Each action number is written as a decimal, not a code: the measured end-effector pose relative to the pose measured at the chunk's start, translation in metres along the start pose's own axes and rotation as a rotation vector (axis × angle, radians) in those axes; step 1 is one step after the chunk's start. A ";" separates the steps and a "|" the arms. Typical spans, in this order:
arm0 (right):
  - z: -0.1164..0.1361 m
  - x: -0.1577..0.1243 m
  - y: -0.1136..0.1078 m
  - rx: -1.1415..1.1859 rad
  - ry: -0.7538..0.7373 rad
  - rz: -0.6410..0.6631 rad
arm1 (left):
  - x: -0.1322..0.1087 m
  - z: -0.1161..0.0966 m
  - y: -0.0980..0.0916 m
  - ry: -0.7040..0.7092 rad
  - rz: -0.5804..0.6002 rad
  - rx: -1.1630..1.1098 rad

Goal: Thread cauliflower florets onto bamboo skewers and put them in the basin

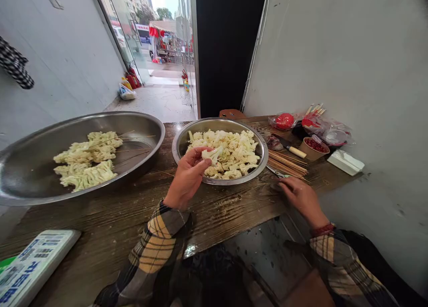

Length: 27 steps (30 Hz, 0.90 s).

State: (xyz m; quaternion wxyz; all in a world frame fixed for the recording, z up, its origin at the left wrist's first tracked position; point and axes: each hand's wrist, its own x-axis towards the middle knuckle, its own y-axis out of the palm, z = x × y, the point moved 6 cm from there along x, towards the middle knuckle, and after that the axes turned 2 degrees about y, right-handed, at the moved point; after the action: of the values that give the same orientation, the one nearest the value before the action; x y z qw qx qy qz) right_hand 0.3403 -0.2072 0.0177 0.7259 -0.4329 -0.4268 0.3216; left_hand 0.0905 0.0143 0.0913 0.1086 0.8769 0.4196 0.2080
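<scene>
My left hand (190,175) pinches a small cauliflower floret (212,154) between thumb and fingers, over the near left rim of a round steel bowl (179,142). Cut cauliflower florets (230,148) fill that bowl. To its right, my right hand (302,199) is low over the table, fingers drawn together. At the fingertips lies a slim metal-bladed tool (274,171), its handle partly covered; whether I grip it is unclear. Thin wooden skewers (286,162) lie just beyond. At left, a large steel basin (30,168) contains cauliflower threaded on skewers (88,159).
On the wooden table (230,209), a knife (296,151), a paper tub of red pieces (314,147), a white box (345,162) and bagged items (334,132) crowd the right. A printed white box (36,264) is at near left. A wall closes the right side.
</scene>
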 end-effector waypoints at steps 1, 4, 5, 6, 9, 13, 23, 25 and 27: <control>0.012 -0.003 0.003 0.071 -0.042 0.040 | 0.000 0.000 0.000 0.001 -0.001 -0.011; 0.049 -0.008 0.013 0.176 -0.137 0.156 | 0.001 0.000 0.002 -0.003 0.014 -0.040; 0.059 -0.008 0.016 0.185 -0.153 0.187 | 0.001 -0.001 0.002 -0.004 0.018 -0.042; 0.068 -0.008 0.020 0.188 -0.162 0.211 | 0.001 -0.001 0.002 -0.004 0.018 -0.040; 0.082 -0.002 0.031 0.164 -0.139 0.257 | 0.001 -0.001 0.001 -0.006 0.008 -0.032; 0.091 0.004 0.043 0.080 -0.128 0.292 | 0.002 0.000 0.001 -0.009 0.012 -0.055; 0.080 -0.045 -0.006 0.809 0.007 0.506 | 0.003 0.001 -0.001 -0.002 -0.001 -0.115; 0.072 -0.048 -0.016 1.032 0.140 0.436 | 0.003 0.002 -0.001 -0.012 -0.012 -0.116; 0.067 -0.046 -0.021 1.159 0.247 0.297 | 0.004 0.003 -0.002 -0.021 -0.024 -0.111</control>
State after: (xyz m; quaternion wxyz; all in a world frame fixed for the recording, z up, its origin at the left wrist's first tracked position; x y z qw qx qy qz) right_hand 0.2623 -0.2311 0.0386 0.8347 -0.0565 -0.0302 0.5469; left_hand 0.0920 0.0185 0.0890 0.1639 0.8665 0.4169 0.2202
